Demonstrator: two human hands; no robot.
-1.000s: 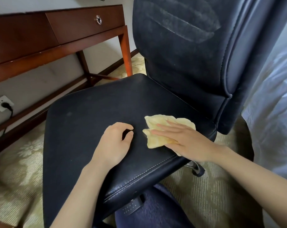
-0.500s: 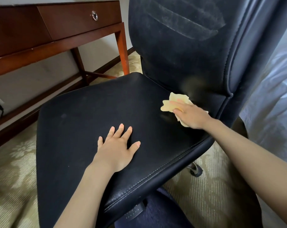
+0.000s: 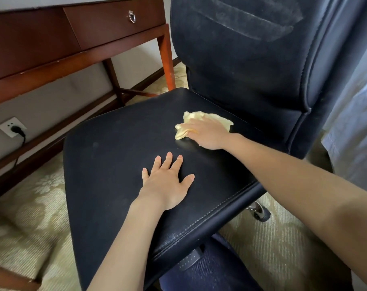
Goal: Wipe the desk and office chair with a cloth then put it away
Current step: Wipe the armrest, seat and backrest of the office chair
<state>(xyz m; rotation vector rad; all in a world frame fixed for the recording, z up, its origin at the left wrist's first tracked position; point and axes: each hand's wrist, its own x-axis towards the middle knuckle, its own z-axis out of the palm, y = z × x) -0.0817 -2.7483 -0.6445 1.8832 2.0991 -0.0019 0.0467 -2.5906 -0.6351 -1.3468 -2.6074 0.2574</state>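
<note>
A black leather office chair (image 3: 115,148) fills the middle of the view, its tall backrest (image 3: 251,59) streaked with dust marks. A crumpled yellow cloth (image 3: 191,118) lies on the seat near the backrest. My right hand (image 3: 207,133) presses down on the cloth with its fingers laid over it. Flat on the front part of the seat rests my left hand (image 3: 167,183), fingers spread. The dark wooden desk (image 3: 41,38) with a ring-pull drawer stands at the upper left.
A wall socket (image 3: 11,128) with a black plug sits low on the wall under the desk. Patterned beige carpet (image 3: 27,217) covers the floor. Pale bed linen (image 3: 354,133) hangs at the right. A chair caster (image 3: 259,211) shows below the seat's edge.
My right hand swept the cloth from the seat's front toward the backrest, then slightly leftward. My left hand went from curled to flat and spread on the seat.
</note>
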